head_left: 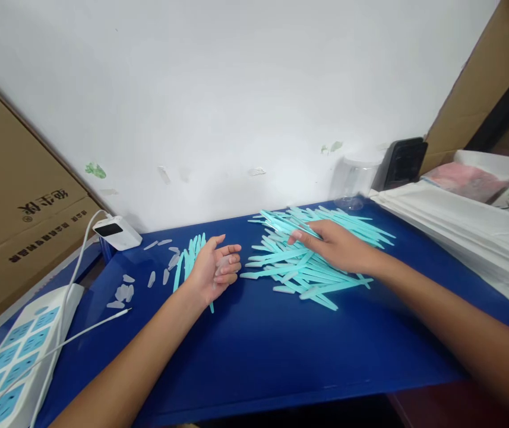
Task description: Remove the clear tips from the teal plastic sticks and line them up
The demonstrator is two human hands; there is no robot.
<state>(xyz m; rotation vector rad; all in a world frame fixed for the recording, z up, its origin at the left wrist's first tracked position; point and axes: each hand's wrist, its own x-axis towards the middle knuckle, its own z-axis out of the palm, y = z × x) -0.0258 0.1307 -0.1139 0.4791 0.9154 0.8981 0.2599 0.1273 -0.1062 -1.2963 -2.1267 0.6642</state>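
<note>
My left hand (216,270) is turned palm up, its fingers curled over a few translucent blade caps (224,263). Beside and partly behind it lies a small row of slim turquoise sticks (183,267), which look like eyebrow razors. My right hand (332,244) rests at the top of a large heap of the same eyebrow razors (299,267), thumb and fingers closed around one or more of them; the exact number is hidden. Pale caps cover the ends of many razors in the heap. Several loose translucent caps (123,292) are scattered left of my left hand.
A white power strip (44,351) and cable lie at the left, near a white device with a dark screen (118,232). A clear plastic jar (356,181) stands at the wall. White sheets (463,220) are stacked at right; a cardboard box (22,196) stands left.
</note>
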